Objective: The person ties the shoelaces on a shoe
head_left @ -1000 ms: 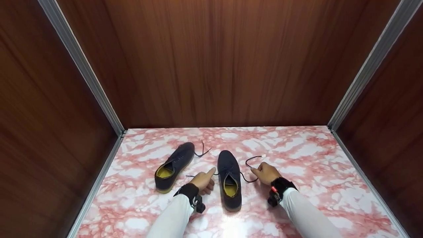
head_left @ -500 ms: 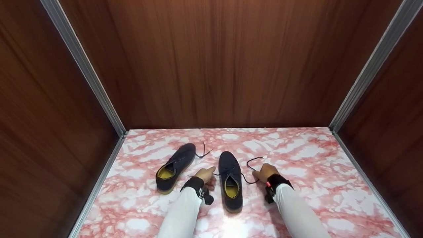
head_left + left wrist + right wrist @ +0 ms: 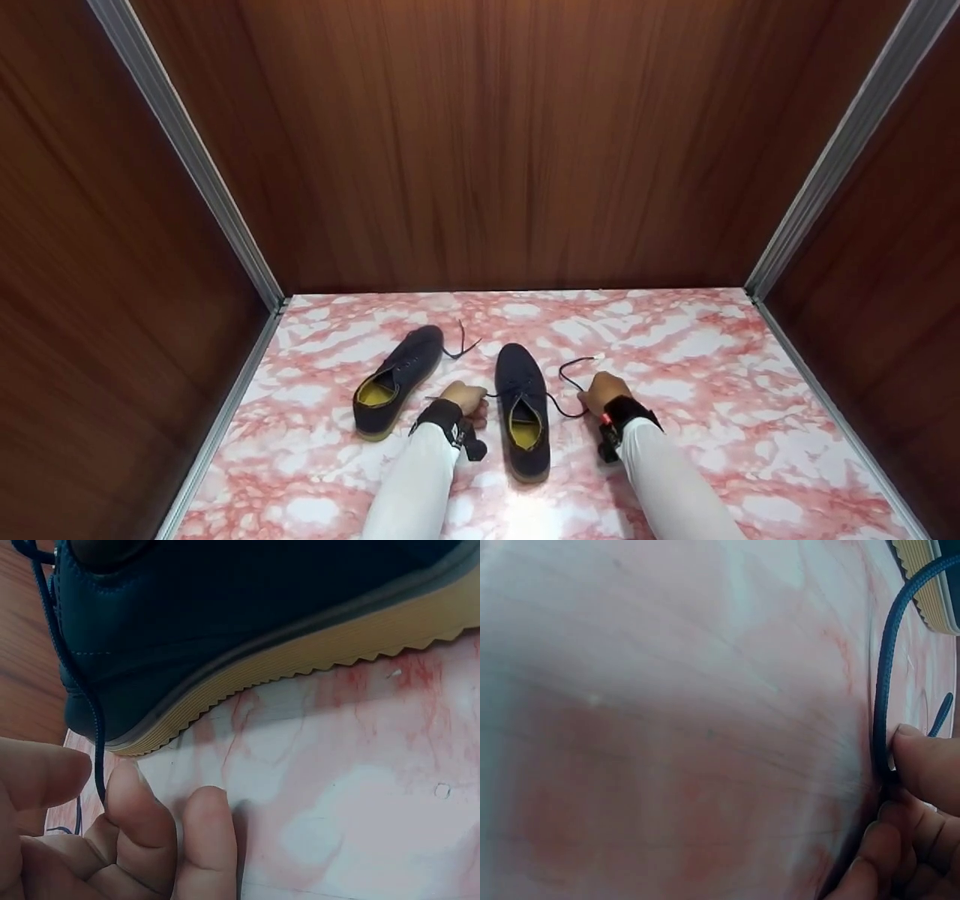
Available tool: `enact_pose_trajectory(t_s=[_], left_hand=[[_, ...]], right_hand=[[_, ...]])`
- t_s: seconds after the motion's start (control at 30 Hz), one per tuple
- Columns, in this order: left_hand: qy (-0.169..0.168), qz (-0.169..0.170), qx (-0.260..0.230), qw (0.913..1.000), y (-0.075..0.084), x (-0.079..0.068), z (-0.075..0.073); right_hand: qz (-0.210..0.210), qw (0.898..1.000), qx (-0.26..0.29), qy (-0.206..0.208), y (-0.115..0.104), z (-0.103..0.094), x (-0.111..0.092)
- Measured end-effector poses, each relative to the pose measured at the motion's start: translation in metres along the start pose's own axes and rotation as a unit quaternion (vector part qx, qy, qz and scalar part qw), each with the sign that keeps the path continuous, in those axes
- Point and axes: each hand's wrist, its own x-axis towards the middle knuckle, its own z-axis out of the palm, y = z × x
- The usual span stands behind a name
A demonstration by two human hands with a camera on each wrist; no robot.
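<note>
A dark blue shoe (image 3: 517,367) with a yellow insole stands upright between my hands, its toe pointing away. From its left side a shoelace (image 3: 96,720) runs to my left hand (image 3: 463,400), which holds it between thumb and fingertips beside the sole. On the other side, my right hand (image 3: 604,394) pinches the right shoelace (image 3: 889,667) low by the surface. That lace sags in a curve from the shoe, and its free end lies beyond the hand. A matching shoe (image 3: 409,367) sits to the left, angled, with its laces loose by the toe.
A pink and white marbled surface (image 3: 697,375) lies under the shoes. A dark wood panel (image 3: 480,150) closes the back, and similar panels with grey metal corner strips (image 3: 225,202) stand at both sides.
My left hand has shifted slightly to the right and turned. The right hand has moved slightly, with its wrist drawn inward. The shoes stay in place.
</note>
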Motion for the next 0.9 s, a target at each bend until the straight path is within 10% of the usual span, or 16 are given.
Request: enact_pose_trajectory(t_s=[0.23,0.57,0.9], left_hand=[[0.006,0.001,0.025,0.9997,0.0,0.003,0.004],[0.043,0.044,0.202,0.9774,0.0,0.016,0.008],[0.021,0.016,0.051,0.9984,-0.012,0.022,0.001]], right_hand=[[0.001,1.0,0.009,0.003,0.001,0.002,-0.003],[0.011,1.0,0.012,-0.002,-0.003,-0.002,-0.006],[-0.007,1.0,0.002,0.001,0.0,-0.001,-0.004]])
